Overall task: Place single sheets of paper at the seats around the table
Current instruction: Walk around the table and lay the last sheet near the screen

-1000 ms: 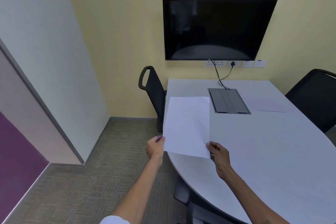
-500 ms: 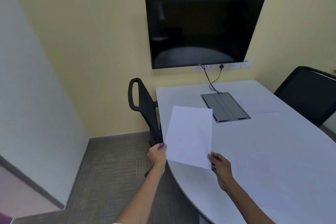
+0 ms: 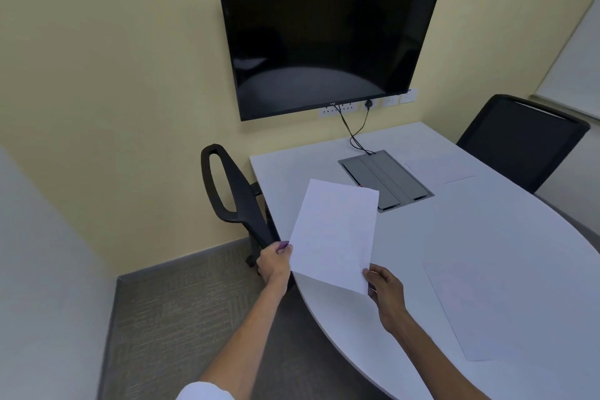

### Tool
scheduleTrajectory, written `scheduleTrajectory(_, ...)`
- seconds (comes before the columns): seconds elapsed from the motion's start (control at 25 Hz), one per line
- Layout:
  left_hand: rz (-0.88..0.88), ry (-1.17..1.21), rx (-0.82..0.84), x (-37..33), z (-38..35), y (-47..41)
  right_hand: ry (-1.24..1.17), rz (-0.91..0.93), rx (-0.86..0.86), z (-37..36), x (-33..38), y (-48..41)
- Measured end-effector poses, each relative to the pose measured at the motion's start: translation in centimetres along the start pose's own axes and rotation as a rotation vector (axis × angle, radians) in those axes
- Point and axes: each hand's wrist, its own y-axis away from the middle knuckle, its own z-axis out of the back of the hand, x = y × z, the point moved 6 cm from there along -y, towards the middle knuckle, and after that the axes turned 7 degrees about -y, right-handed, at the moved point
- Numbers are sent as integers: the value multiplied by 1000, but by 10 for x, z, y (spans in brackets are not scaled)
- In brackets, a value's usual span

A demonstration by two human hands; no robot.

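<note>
Both hands (image 3: 328, 279) pinch a sheet (image 3: 334, 234) beside the chair (image 3: 233, 195).

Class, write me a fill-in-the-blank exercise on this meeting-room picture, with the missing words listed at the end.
1. Both hands, left hand and right hand, hold one sheet of ____.
2. The held sheet hangs over the table's ____ edge.
3. The screen on the wall is ____.
4. Other sheets lying flat on the table: ____.

Missing words: paper; left; off; two

A held sheet (image 3: 334, 235) hides one corner of the grey cable box (image 3: 386, 178); the counter (image 3: 487, 237) runs off the right edge.
</note>
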Motion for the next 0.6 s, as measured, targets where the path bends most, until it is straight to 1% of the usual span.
scheduleTrajectory(0.04, -17, -12, 4, -3, 0, -1, -3, -2, -3, -1, 1, 1)
scheduleTrajectory(0.2, -50, -68, 64, -32, -26, -62, -39, 11, -61, -24, 0, -52)
scheduleTrajectory(0.28, -70, -103, 71, -47, -30, -77, -33, 11, -78, -33, 3, -68)
scheduleTrajectory(0.4, -76, -191, 108, -71, -52, -125, -49, 5, -114, -49, 5, -116)
scheduleTrajectory(0.44, -72, -214, 108, -73, -49, -129, -39, 13, -119, -54, 7, -114)
scheduleTrajectory(0.6, -79, -259, 145, -95, -84, -184, -53, 6, -155, -70, 15, -166)
